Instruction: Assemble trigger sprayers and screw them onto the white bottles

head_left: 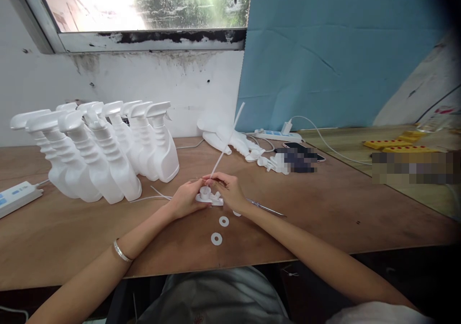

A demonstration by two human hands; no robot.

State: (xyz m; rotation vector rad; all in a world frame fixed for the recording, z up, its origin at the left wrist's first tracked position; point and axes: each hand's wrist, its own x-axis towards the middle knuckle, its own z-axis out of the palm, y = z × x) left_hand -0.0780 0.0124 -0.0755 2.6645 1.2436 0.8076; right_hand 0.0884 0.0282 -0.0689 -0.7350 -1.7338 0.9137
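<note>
My left hand (188, 198) is closed around a white trigger spray head (205, 194), which it keeps low over the table. My right hand (230, 189) pinches the lower end of a thin white dip tube (226, 144) close beside the spray head's round collar. The tube slants up and to the right. Whether its end sits inside the spray head is hidden by my fingers. Below my hands lie white ring washers (224, 221), one partly covered by my right wrist. A slim metal tool (268, 208) rests right of that wrist.
White spray bottles (122, 161) stand grouped at the left. More white bottles (218, 134) lie at the back, with small white parts (275, 163) nearby. Thin tubes (151, 198) lie by my left hand. Power strips (18, 199), a phone (306, 151) and yellow objects (399, 144) are around.
</note>
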